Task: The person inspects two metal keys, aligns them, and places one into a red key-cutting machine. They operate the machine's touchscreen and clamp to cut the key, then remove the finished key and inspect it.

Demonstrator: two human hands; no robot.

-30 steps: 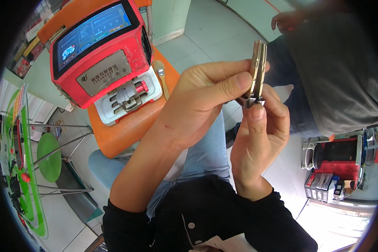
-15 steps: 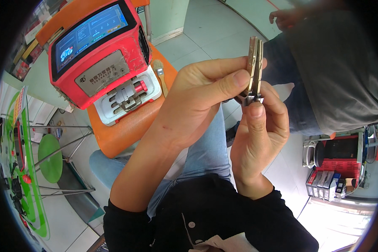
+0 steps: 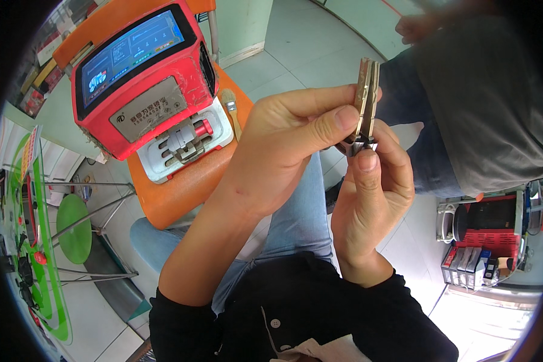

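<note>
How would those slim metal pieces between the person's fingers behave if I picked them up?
The slim metal pieces are probably stiff: they stand up straight, without sagging. They seem fairly light, as the left hand and right hand hold them by fingers and thumbs alone. Their shiny surfaces might be a little slippery.

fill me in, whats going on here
A person in black holds two slim metal pieces side by side and roughly upright. The left hand pinches them partway up; the right hand grips near their lower end. A red machine with a lit screen sits on an orange chair, a brush beside it. Another person is nearby.
</note>
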